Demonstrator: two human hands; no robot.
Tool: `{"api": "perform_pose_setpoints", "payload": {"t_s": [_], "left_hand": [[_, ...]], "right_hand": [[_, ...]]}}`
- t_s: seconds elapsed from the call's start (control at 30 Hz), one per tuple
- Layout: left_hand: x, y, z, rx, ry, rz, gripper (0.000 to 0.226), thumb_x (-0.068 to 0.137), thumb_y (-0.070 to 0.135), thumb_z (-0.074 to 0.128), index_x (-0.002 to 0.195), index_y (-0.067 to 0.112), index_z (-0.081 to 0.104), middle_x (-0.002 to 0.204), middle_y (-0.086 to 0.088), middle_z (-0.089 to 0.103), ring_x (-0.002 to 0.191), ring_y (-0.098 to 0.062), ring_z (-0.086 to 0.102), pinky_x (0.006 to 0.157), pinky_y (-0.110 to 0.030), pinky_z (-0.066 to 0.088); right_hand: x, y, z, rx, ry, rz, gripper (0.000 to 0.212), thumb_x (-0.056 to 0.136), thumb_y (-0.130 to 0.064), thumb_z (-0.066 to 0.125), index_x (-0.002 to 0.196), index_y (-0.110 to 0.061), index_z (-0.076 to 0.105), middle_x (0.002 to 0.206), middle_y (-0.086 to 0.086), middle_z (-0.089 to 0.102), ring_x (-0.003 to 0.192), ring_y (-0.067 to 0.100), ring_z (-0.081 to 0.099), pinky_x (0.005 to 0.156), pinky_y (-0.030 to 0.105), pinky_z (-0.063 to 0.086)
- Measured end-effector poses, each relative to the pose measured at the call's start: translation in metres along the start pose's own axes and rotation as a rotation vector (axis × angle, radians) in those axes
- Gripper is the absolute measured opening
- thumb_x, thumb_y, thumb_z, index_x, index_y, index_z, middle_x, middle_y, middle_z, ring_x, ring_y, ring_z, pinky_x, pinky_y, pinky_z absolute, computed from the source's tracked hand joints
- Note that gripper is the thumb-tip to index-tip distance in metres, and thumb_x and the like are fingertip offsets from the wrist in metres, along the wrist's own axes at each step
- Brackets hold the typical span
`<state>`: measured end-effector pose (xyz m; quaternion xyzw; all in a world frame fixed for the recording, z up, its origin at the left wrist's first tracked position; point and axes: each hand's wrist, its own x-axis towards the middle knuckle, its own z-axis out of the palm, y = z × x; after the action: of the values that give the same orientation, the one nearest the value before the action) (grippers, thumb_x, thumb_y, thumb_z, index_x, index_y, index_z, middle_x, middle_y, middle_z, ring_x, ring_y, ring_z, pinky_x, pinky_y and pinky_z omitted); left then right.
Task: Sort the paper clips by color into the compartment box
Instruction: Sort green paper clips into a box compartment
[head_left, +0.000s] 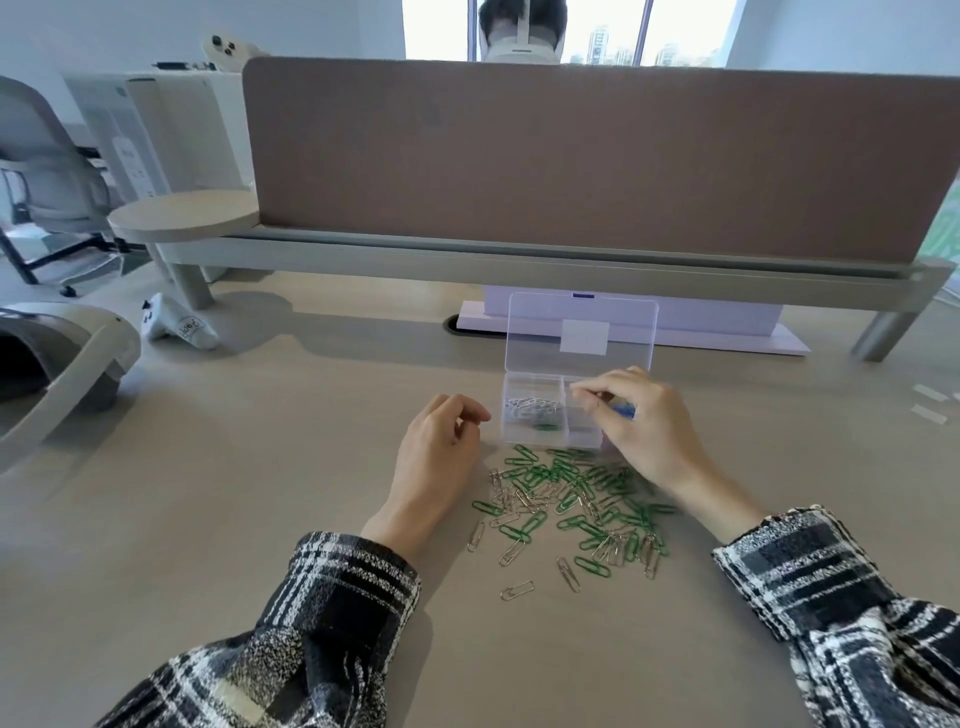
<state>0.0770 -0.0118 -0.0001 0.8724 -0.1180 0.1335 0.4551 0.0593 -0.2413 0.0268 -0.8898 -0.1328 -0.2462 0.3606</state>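
Note:
A clear plastic compartment box (519, 384) stands on the desk with its lid (582, 332) upright. Its left compartment holds silver clips (530, 406) and one green clip (545, 427). A blue clip (625, 410) shows behind my right hand. In front of the box lies a mixed pile of green and silver paper clips (576, 499). My right hand (639, 426) hovers over the box's right side, fingertips pinched together; whether they grip a clip is hidden. My left hand (441, 441) rests just left of the box, fingers curled, nothing visible in it.
A grey desk divider (597, 156) and a raised shelf (519, 265) run across the back. A white controller (182, 325) lies at the left, beside a headset-like device (62, 364). White tape strips (930, 405) lie at the right. Another person sits beyond the divider.

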Motion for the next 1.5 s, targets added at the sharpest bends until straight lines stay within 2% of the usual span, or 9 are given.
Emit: {"api": "perform_pose_setpoints", "payload": {"t_s": [0.17, 0.47, 0.6, 0.77, 0.9, 1.1, 1.23, 1.37, 1.5], "left_hand": [[-0.016, -0.003, -0.010, 0.221, -0.073, 0.111, 0.019, 0.093, 0.020, 0.053, 0.095, 0.027, 0.071, 0.094, 0.018, 0.056, 0.094, -0.007, 0.049, 0.083, -0.031, 0.041], [-0.022, 0.003, -0.009, 0.305, -0.208, 0.188, 0.030, 0.093, 0.051, 0.052, 0.110, 0.033, 0.069, 0.097, 0.017, 0.054, 0.097, -0.005, 0.048, 0.085, -0.030, 0.042], [-0.017, 0.010, -0.009, 0.301, -0.268, 0.197, 0.027, 0.090, 0.049, 0.059, 0.110, 0.033, 0.069, 0.093, 0.016, 0.053, 0.095, -0.006, 0.051, 0.080, -0.028, 0.043], [-0.008, 0.019, -0.006, 0.310, -0.314, 0.130, 0.018, 0.088, 0.041, 0.065, 0.102, 0.033, 0.071, 0.090, 0.017, 0.053, 0.091, -0.004, 0.050, 0.076, -0.024, 0.042], [-0.004, 0.020, -0.002, 0.334, -0.316, 0.199, 0.015, 0.090, 0.036, 0.063, 0.098, 0.024, 0.069, 0.092, 0.016, 0.054, 0.095, -0.005, 0.048, 0.074, -0.022, 0.037], [-0.001, 0.020, -0.004, 0.282, -0.361, 0.169, 0.010, 0.086, 0.033, 0.069, 0.090, 0.024, 0.064, 0.094, 0.013, 0.057, 0.095, -0.007, 0.051, 0.081, -0.026, 0.045], [-0.001, 0.021, -0.005, 0.260, -0.368, 0.156, 0.008, 0.086, 0.030, 0.069, 0.087, 0.022, 0.065, 0.093, 0.013, 0.061, 0.088, -0.004, 0.055, 0.076, -0.024, 0.046], [0.000, 0.021, -0.007, 0.244, -0.385, 0.166, 0.004, 0.086, 0.026, 0.069, 0.088, 0.022, 0.070, 0.086, 0.016, 0.061, 0.071, 0.004, 0.052, 0.061, -0.014, 0.037], [0.002, 0.020, -0.007, 0.271, -0.392, 0.207, 0.008, 0.085, 0.029, 0.071, 0.091, 0.025, 0.074, 0.089, 0.014, 0.062, 0.074, 0.000, 0.053, 0.067, -0.019, 0.040]], "right_hand": [[-0.037, -0.002, -0.021, 0.025, 0.018, 0.042, 0.009, 0.090, -0.020, 0.066, 0.091, -0.020, 0.075, 0.086, -0.011, 0.069, 0.086, 0.007, 0.061, 0.076, 0.016, 0.046], [-0.065, 0.005, -0.043, -0.163, -0.038, 0.193, 0.013, 0.088, -0.018, 0.066, 0.092, -0.025, 0.076, 0.074, -0.013, 0.060, 0.067, 0.005, 0.052, 0.057, 0.013, 0.037], [-0.060, 0.005, -0.043, -0.272, -0.235, 0.159, 0.018, 0.088, -0.026, 0.066, 0.104, -0.028, 0.074, 0.090, -0.020, 0.059, 0.075, -0.006, 0.054, 0.066, 0.013, 0.037], [-0.048, 0.004, -0.048, -0.343, -0.395, 0.053, 0.018, 0.087, -0.025, 0.070, 0.104, -0.028, 0.074, 0.093, -0.018, 0.057, 0.093, 0.002, 0.046, 0.081, 0.022, 0.037], [-0.042, 0.006, -0.050, -0.372, -0.403, 0.001, 0.009, 0.085, -0.024, 0.072, 0.093, -0.027, 0.075, 0.091, -0.017, 0.057, 0.096, 0.006, 0.047, 0.081, 0.024, 0.037], [-0.042, 0.009, -0.046, -0.379, -0.361, -0.045, 0.005, 0.090, -0.023, 0.065, 0.092, -0.021, 0.069, 0.091, -0.015, 0.060, 0.094, 0.009, 0.051, 0.084, 0.027, 0.042], [-0.041, 0.002, -0.050, -0.341, -0.320, -0.027, 0.006, 0.091, -0.018, 0.064, 0.094, -0.017, 0.069, 0.092, -0.012, 0.063, 0.091, 0.008, 0.053, 0.080, 0.025, 0.042], [-0.041, 0.000, -0.056, -0.279, -0.407, -0.019, 0.012, 0.090, -0.013, 0.065, 0.097, -0.019, 0.072, 0.097, -0.012, 0.065, 0.090, 0.005, 0.059, 0.082, 0.022, 0.046], [-0.043, 0.001, -0.058, -0.275, -0.464, -0.037, 0.014, 0.089, -0.011, 0.066, 0.097, -0.019, 0.074, 0.096, -0.013, 0.065, 0.091, 0.005, 0.060, 0.084, 0.026, 0.049]]}}
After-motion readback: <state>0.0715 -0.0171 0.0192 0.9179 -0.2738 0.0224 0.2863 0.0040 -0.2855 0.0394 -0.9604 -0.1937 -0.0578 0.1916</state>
